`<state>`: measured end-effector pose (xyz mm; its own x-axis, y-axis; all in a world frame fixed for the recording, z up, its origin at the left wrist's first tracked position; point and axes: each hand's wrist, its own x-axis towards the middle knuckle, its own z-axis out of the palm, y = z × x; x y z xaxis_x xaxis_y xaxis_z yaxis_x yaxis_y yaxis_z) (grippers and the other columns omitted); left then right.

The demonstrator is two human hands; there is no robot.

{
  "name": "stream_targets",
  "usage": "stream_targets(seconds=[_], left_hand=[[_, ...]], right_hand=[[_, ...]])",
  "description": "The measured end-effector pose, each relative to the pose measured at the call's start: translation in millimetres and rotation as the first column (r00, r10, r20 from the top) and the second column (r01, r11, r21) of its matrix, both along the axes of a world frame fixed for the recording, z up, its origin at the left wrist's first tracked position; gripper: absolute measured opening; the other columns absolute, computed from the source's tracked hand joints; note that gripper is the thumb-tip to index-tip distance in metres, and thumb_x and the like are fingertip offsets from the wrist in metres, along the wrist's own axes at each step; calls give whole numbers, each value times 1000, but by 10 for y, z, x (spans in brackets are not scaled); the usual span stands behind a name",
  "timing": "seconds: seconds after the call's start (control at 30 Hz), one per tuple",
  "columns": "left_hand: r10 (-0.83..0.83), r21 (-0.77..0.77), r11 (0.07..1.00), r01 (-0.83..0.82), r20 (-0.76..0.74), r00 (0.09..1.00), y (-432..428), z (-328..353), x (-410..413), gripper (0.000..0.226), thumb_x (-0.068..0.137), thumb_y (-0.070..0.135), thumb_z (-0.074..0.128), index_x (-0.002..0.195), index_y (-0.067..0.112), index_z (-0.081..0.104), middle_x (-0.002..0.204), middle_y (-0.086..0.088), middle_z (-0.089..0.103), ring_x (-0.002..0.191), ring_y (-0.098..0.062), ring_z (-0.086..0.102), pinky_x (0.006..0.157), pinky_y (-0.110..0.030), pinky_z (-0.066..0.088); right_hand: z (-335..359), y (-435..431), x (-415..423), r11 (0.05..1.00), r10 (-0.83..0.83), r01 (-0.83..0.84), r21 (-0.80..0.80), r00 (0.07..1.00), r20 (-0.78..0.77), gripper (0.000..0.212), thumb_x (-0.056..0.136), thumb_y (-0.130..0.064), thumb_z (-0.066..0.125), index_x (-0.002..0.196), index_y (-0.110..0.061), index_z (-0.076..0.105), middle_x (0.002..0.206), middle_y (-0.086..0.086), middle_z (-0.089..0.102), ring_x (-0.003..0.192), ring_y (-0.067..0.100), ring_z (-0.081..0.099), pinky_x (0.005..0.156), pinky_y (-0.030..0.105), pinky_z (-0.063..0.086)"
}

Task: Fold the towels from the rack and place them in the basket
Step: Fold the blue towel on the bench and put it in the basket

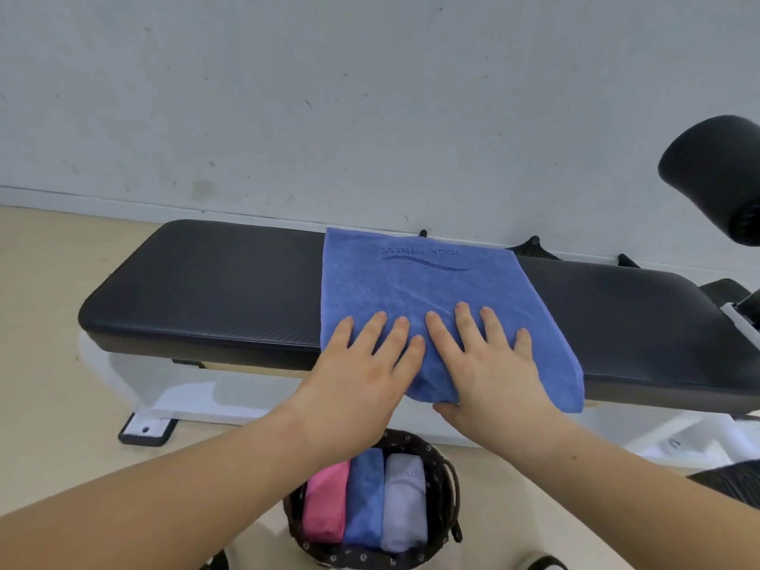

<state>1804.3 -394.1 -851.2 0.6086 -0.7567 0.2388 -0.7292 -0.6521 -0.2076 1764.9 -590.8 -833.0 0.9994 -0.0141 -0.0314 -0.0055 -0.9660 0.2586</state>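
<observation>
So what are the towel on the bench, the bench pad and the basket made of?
Blue towel: likely microfibre terry, matte fuzzy nap. Bench pad: probably vinyl or faux leather, slight sheen, fine grain. Basket: seemingly woven wicker with printed fabric rim.

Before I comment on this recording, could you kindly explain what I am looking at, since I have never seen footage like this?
There is no machine here. One camera worn on a person's head looks down at their two bare hands. The left hand and the right hand lie flat, fingers straight, pressing a blue towel spread across a black padded bench. They carry nothing. On the floor below stands a dark woven basket. It holds three folded towels side by side: a pink towel, a second blue towel and a pale grey towel.
</observation>
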Motion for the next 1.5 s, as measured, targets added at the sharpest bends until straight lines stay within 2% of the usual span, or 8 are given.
stream_targets(seconds=[0.27, 0.47, 0.67, 0.83, 0.97, 1.23, 1.37, 1.5], left_hand=[[-136, -271, 957, 104, -104, 985, 200, 246, -19, 7, 77, 8, 48, 80, 11, 53, 85, -7, 57, 74, -29, 55, 68, -45, 52], [-101, -215, 974, 66, -155, 983, 304, 301, -52, 17, 80, 24, 58, 94, 14, 56, 99, -1, 56, 84, -25, 54, 74, -40, 50], [242, -97, 961, -258, -150, 959, 538, 509, -87, 25, 85, 46, 65, 89, 23, 56, 88, 8, 55, 76, -18, 52, 62, -32, 40], [182, -162, 741, -652, -886, 427, 788, 487, -128, 26, 80, 46, 81, 76, 23, 69, 89, 2, 72, 87, -14, 68, 77, -32, 55], [-155, -240, 600, -763, -971, 184, 771, 405, -175, 21, 81, 28, 87, 100, 30, 78, 115, 3, 74, 113, -12, 67, 98, -28, 48], [-340, -386, 531, -755, -913, 227, 691, 498, -333, 31, 71, 27, 84, 101, 34, 80, 114, -25, 68, 100, -28, 68, 105, -45, 50], [-422, -398, 523, -753, -889, 177, 766, 645, -336, 21, 84, 9, 83, 100, 22, 80, 82, 1, 64, 79, -8, 60, 82, -18, 46], [-350, -394, 471, -789, -905, 243, 791, 705, -346, 17, 87, 2, 77, 92, 18, 81, 80, 2, 69, 78, -7, 64, 87, -22, 45]], right_hand=[[-126, -25, -38, 998, 60, -56, -35, 993, 103, 137, 48, -52, 94, 157, -16, 19, 155, 27, 41, 137, 54, 43, 95, 75, 37], [-221, -90, -72, 988, 152, -141, -70, 967, 205, 116, 57, -18, 86, 156, -12, 26, 146, 21, 40, 135, 51, 43, 97, 76, 34], [-178, -55, -115, 958, 287, -280, -67, 924, 254, 111, 64, -36, 87, 159, -16, 33, 146, 23, 45, 139, 46, 42, 113, 72, 28], [-131, 82, -138, 936, 348, -351, -12, 923, 164, 108, 69, -50, 81, 161, -26, 30, 159, 18, 38, 145, 44, 38, 114, 70, 31], [-81, 115, -135, 947, 315, -319, 27, 943, 107, 109, 68, -58, 78, 161, -29, 29, 157, 13, 41, 145, 42, 38, 115, 69, 30], [-37, 108, -132, 942, 301, -310, 131, 950, 87, 103, 68, -65, 73, 158, -34, 34, 155, 9, 43, 145, 39, 38, 116, 67, 29], [-49, 135, -121, 943, 295, -307, 129, 950, 104, 98, 68, -57, 79, 155, -30, 41, 151, 11, 48, 141, 42, 44, 111, 69, 34], [-33, 163, -122, 941, 302, -315, 122, 946, 115, 77, 80, -42, 58, 154, -29, 43, 152, 13, 50, 140, 44, 45, 111, 70, 35]])
